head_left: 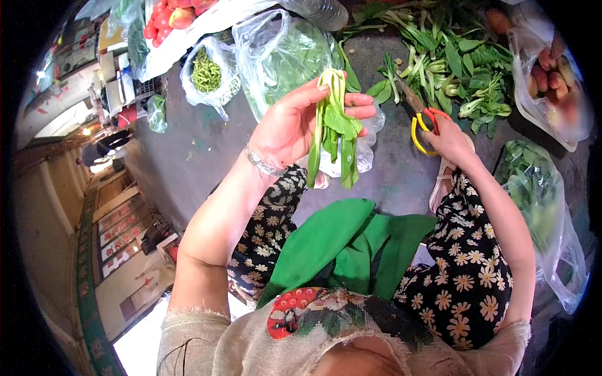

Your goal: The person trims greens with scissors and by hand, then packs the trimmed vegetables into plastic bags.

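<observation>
In front of my chest, my left hand (283, 128) is raised with the palm toward me. A small bunch of leafy greens (337, 119) is pinched between its thumb and fingers, pale stems on top and leaves hanging down. My right hand (453, 143), lower and to the right, is closed on a pair of scissors (412, 99) with red and yellow handles. The scissors' blades point away from me toward a pile of loose greens (439, 59) on the dark ground; whether the blades touch them I cannot tell.
A clear bag of greens (301, 47) lies beyond my left hand, beside a small bag of green pods (205, 72). Red tomatoes (166, 22) sit at the far left. To the right are a bag of reddish tubers (552, 78) and another bag of greens (533, 188).
</observation>
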`<action>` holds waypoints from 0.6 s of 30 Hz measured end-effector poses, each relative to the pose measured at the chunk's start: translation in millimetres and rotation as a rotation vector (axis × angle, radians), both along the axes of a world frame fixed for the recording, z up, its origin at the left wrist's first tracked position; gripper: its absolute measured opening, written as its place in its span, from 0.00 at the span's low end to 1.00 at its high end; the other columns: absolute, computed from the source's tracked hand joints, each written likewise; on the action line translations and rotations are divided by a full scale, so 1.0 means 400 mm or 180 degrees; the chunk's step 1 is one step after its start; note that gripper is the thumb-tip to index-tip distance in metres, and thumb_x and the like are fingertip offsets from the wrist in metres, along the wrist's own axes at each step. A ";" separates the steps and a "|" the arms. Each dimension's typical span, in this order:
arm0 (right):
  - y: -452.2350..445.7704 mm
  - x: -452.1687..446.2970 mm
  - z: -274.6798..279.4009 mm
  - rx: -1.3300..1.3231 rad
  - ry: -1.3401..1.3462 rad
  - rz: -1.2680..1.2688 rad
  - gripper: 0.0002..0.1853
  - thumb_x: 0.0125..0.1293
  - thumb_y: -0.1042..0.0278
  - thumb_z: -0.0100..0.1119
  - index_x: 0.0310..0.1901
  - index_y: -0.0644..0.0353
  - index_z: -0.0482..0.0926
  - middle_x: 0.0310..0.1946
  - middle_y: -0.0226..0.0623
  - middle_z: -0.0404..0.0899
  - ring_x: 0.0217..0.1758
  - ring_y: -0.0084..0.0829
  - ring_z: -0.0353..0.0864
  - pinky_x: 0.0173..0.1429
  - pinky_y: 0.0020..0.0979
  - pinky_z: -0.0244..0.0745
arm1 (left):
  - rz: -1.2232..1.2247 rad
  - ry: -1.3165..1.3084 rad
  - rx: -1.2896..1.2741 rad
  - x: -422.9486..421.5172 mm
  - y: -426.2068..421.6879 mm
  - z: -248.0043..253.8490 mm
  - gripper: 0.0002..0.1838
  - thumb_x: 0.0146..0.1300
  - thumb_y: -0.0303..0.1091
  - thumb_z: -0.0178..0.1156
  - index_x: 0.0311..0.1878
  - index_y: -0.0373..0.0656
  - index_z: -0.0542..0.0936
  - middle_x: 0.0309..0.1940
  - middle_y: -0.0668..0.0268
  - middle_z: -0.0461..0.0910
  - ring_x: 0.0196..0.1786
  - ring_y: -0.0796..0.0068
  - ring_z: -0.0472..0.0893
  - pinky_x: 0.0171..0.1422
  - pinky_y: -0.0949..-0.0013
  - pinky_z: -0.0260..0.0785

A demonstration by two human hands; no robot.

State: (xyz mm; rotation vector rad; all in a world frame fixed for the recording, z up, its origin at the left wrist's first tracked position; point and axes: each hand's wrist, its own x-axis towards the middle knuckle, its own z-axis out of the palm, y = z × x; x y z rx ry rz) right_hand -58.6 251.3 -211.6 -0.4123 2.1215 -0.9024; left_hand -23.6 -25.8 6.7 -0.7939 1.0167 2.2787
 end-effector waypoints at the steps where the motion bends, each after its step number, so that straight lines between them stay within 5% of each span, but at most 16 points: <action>1: 0.006 0.012 -0.032 -0.0005 -0.0004 0.0002 0.26 0.58 0.58 0.61 0.51 0.74 0.74 0.46 0.61 0.79 0.53 0.55 0.78 0.59 0.46 0.72 | 0.0002 -0.0004 -0.0005 0.000 0.002 0.000 0.26 0.75 0.39 0.45 0.71 0.37 0.59 0.65 0.38 0.66 0.67 0.44 0.70 0.67 0.42 0.67; 5: 0.018 0.051 -0.095 -0.0041 -0.0196 -0.0021 0.26 0.58 0.58 0.61 0.51 0.73 0.74 0.48 0.62 0.78 0.55 0.54 0.77 0.61 0.44 0.71 | 0.0084 0.0050 0.0125 0.000 0.004 -0.004 0.25 0.76 0.39 0.45 0.71 0.40 0.60 0.69 0.38 0.60 0.69 0.42 0.66 0.68 0.40 0.66; 7: 0.021 0.073 -0.132 -0.0083 -0.0205 -0.0047 0.31 0.57 0.63 0.61 0.61 0.70 0.70 0.54 0.52 0.78 0.53 0.45 0.80 0.59 0.37 0.72 | 0.0084 0.0060 0.0152 0.000 0.003 -0.007 0.24 0.76 0.39 0.44 0.71 0.41 0.60 0.70 0.38 0.59 0.70 0.42 0.65 0.69 0.40 0.65; 18: 0.015 0.063 -0.133 0.0368 -0.0442 0.0154 0.28 0.56 0.57 0.60 0.53 0.72 0.73 0.49 0.60 0.78 0.55 0.53 0.78 0.61 0.43 0.72 | 0.0145 0.0070 -0.0186 0.004 0.002 -0.008 0.24 0.73 0.34 0.50 0.69 0.40 0.62 0.64 0.42 0.68 0.67 0.44 0.70 0.68 0.43 0.68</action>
